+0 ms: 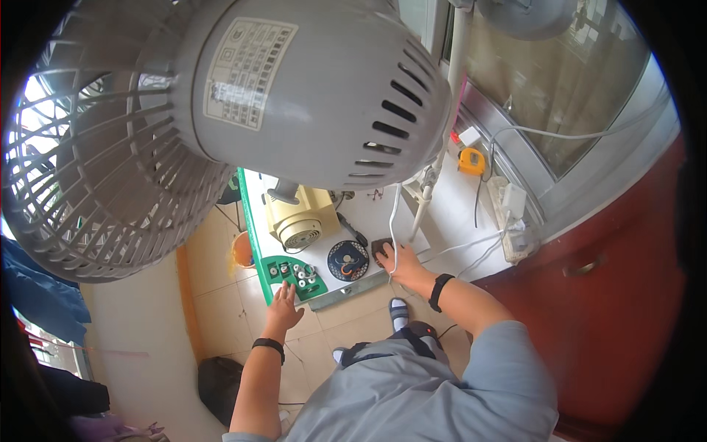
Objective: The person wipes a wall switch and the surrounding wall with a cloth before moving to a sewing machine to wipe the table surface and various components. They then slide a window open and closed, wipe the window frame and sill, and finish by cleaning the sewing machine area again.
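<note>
My left hand [283,310] reaches the near edge of a green tray [320,287], its fingertips beside the tray's compartments of small white round parts [301,282]. It holds nothing that I can see. On the right, the fingers of my right hand [402,262] close on a dark brown block-like object [382,248] on the white table [320,255]. Between the hands lies a round dark disc [334,259] with a perforated rim and an orange piece on it. A black pen-like tool [352,229] lies just behind the disc. Farther back stands a cream-coloured machine [331,215] with a round vented end.
A large grey electric fan [320,99] hides much of the table's far side. A white cable [393,210] hangs across my right hand. At right lie a yellow tape measure [471,161] and a power strip [497,193] with plugs. An orange bin [242,250] stands left of the table.
</note>
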A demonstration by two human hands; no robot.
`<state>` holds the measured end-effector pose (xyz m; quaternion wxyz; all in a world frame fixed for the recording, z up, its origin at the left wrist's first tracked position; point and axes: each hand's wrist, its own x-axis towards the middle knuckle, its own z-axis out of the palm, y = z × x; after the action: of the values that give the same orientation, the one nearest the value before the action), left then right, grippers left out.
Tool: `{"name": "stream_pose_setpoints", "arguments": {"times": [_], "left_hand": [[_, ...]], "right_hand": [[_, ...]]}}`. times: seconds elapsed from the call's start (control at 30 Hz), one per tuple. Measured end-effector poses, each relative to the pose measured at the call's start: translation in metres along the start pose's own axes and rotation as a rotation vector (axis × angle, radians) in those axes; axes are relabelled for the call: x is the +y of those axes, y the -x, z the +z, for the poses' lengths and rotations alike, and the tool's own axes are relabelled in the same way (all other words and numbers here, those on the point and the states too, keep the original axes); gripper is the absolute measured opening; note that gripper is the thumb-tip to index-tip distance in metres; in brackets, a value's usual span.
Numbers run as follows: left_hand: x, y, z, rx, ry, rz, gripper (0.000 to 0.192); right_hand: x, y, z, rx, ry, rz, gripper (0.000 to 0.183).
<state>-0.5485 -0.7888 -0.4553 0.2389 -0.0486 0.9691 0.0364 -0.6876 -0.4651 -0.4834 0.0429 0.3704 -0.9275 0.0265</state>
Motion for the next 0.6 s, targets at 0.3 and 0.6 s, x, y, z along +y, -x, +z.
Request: {"name": "stream_pose_setpoints", "arguments": {"times": [0.3,0.6], "left_hand": [[0.008,0.003,-0.001,-0.016,0.046,-0.031,0.082],[-0.002,0.0,0.007,0.04,0.033,-0.03,0.081]], "right_hand": [[0.002,-0.046,0.014,-0.062,0.073,0.256,0.026],[0.004,-0.025,0.001,0.037,0.042,0.212,0.021]]}}
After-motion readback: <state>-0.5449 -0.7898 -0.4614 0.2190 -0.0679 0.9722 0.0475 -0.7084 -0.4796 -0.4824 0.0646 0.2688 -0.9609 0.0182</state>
